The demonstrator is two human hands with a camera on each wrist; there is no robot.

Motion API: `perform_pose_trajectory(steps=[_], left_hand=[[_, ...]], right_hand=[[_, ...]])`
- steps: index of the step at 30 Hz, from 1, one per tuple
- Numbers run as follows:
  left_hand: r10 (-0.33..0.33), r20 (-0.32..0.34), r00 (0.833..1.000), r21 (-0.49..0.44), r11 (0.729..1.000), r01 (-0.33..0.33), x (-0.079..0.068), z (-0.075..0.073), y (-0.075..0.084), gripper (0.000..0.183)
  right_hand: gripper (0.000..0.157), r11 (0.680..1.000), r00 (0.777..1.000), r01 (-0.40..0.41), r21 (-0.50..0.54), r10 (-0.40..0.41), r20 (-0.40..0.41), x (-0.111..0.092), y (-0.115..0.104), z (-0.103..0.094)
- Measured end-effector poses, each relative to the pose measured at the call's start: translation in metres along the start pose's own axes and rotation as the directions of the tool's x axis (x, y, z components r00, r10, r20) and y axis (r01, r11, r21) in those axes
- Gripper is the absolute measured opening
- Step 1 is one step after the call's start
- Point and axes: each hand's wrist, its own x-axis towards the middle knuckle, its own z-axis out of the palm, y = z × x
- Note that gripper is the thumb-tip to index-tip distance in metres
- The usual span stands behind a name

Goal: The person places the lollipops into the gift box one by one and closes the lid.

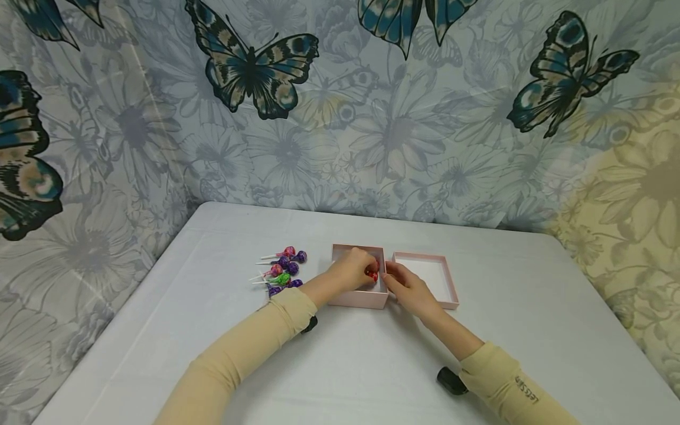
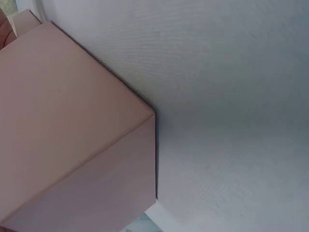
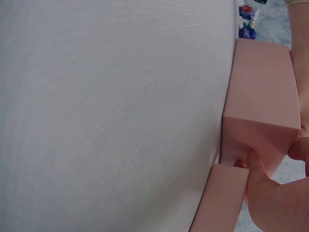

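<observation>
A pink open-topped box (image 1: 357,299) stands on the white table. My left hand (image 1: 349,268) reaches over its rim with curled fingers, holding a red-wrapped candy (image 1: 373,276) inside at the right end; any stick on it is hidden. Against the box's right end wall rests my right hand (image 1: 410,289), its fingers extended. In the right wrist view, the thumb (image 3: 258,166) lies along that wall, between the box (image 3: 263,82) and the pink lid (image 3: 219,200). The left wrist view shows the box's outer walls (image 2: 72,101), with the left hand's grip out of sight.
Left of the box lies a loose group of lollipops, including a green one (image 1: 281,278), a pink one (image 1: 289,251) and several purple ones (image 1: 293,268). The box's lid (image 1: 451,282) sits upturned at the right. A black device (image 1: 451,381) shows beside the right sleeve. Butterfly-patterned cloth (image 1: 393,130) hangs behind the table.
</observation>
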Motion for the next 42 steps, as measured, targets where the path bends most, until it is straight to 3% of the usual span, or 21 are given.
perform_pose_trajectory(steps=[42], left_hand=[[-0.021, -0.012, 1.0, 0.055, 0.998, 0.022, 0.008, 0.0072, -0.0011, 0.012]], right_hand=[[0.049, 1.0, 1.0, 0.019, 0.012, -0.019, 0.003, -0.0012, -0.0009, -0.0004]])
